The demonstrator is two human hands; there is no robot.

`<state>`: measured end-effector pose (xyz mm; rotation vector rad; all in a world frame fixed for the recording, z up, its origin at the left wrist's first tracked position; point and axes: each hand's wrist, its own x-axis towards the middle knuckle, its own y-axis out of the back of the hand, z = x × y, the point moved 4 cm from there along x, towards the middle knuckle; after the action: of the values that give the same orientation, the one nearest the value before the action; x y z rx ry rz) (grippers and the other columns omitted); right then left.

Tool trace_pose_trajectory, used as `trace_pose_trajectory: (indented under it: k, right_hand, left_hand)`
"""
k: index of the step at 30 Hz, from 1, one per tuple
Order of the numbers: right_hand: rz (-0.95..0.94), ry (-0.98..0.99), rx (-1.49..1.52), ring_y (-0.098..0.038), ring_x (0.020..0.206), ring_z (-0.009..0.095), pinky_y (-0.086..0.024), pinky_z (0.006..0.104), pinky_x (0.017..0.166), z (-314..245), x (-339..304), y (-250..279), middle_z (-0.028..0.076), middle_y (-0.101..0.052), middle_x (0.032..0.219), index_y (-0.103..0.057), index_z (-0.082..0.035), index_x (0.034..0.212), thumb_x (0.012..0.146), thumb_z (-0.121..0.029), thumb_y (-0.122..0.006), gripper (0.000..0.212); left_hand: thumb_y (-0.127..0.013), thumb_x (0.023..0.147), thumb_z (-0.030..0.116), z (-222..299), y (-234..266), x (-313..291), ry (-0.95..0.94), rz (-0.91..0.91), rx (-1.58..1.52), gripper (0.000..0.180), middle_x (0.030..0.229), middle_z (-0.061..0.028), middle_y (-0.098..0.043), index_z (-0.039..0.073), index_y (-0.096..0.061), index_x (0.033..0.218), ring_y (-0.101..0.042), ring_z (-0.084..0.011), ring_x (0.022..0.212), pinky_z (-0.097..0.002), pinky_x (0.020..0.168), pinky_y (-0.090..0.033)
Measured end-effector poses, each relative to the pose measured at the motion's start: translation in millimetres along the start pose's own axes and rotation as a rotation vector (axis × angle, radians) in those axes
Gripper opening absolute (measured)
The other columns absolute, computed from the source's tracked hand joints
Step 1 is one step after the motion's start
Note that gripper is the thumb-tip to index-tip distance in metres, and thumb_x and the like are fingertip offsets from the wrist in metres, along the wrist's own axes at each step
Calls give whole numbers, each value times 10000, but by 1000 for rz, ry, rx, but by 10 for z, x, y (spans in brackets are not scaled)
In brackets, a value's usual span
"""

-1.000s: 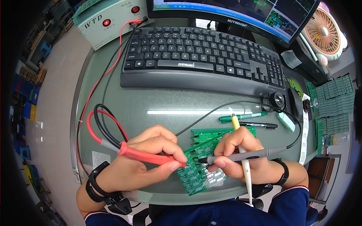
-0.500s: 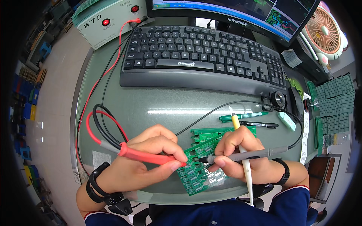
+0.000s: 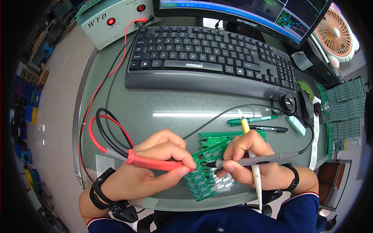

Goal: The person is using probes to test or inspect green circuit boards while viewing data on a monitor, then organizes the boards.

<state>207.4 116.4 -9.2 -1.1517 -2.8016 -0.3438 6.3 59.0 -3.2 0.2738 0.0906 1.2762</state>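
- Left hand (image 3: pixel 145 176): clamped on red plastic probe (image 3: pixel 155 162)
- Right hand (image 3: pixel 268 174): clamped on black-tipped grey probe (image 3: pixel 272 158) and yellow-collared white knife (image 3: pixel 256 179)
- Green rectangular circuit board (image 3: pixel 200 187): on grey-green desktop (image 3: pixel 159 101), at both probe tips; tip contact cannot be told

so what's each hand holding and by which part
Left hand: red probe, near its tip. Right hand: grey probe, behind its black tip; white-yellow tool, around its middle.
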Motion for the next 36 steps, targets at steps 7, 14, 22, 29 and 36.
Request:
trace_pose_trajectory:
  k: [7,14,22,29,36]
  right_hand:
    - [3,-12,21,-515,582,54,-376,215,478,1,1,-10,31,-560,738,-467,-56,860,854,-73,-685,219]
    - [-128,27,-38,-612,650,129,-489,250,559,-23,0,9,111,-593,764,-403,-53,910,866,-32,-635,237]
    - [-95,45,-9,-572,621,108,-435,244,528,-25,-7,-19,67,-598,740,-434,-64,879,841,-57,-687,256]
    - [-46,53,-58,-517,567,81,-376,234,482,-27,-8,-15,16,-573,716,-468,-75,836,818,-61,-719,252]
    - [-42,48,-58,-514,558,89,-373,240,477,-18,-13,-28,16,-565,709,-464,-75,830,814,-59,-719,256]
  left_hand:
    - [-683,807,74,12,-9,-4,-4,26,15,114,893,-49,-538,64,-648,915,-505,-131,823,-253,706,-420]
    - [-641,827,38,-42,44,4,-5,-1,-134,155,958,-64,-561,28,-626,981,-550,-138,879,-263,771,-454]
    - [-630,820,55,-51,10,10,7,-14,-130,118,936,-70,-512,45,-611,936,-502,-117,826,-253,749,-424]
    - [-634,824,34,-31,21,0,21,-23,-109,126,954,-54,-545,54,-633,949,-554,-133,868,-262,758,-453]
    - [-637,816,31,-28,27,-2,1,-25,-53,132,955,-54,-542,60,-641,944,-557,-130,872,-260,752,-453]
